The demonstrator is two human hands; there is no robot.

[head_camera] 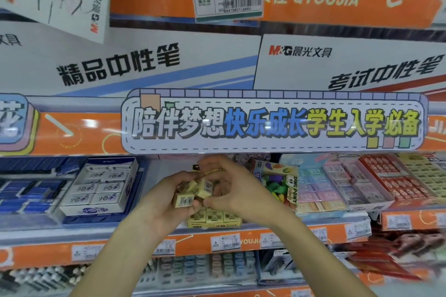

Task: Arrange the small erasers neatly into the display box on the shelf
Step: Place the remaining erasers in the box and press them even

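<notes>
My left hand [161, 198] cups several small pale yellow erasers [193, 191] with barcode labels, held just above the shelf. My right hand [231, 187] meets it from the right, its fingertips pinching at the pile of erasers. Right below both hands sits the yellow display box [214, 220], with a front row of yellow erasers showing rabbit prints. The back of the box is hidden behind my hands.
A white eraser box [101, 188] stands to the left, with blue packs beyond it. To the right are a colourful toy-eraser pack [282, 183] and pastel [321, 190] and red eraser trays [383, 183]. A banner sign [272, 125] overhangs the shelf. Price tags line the orange shelf edge [224, 242].
</notes>
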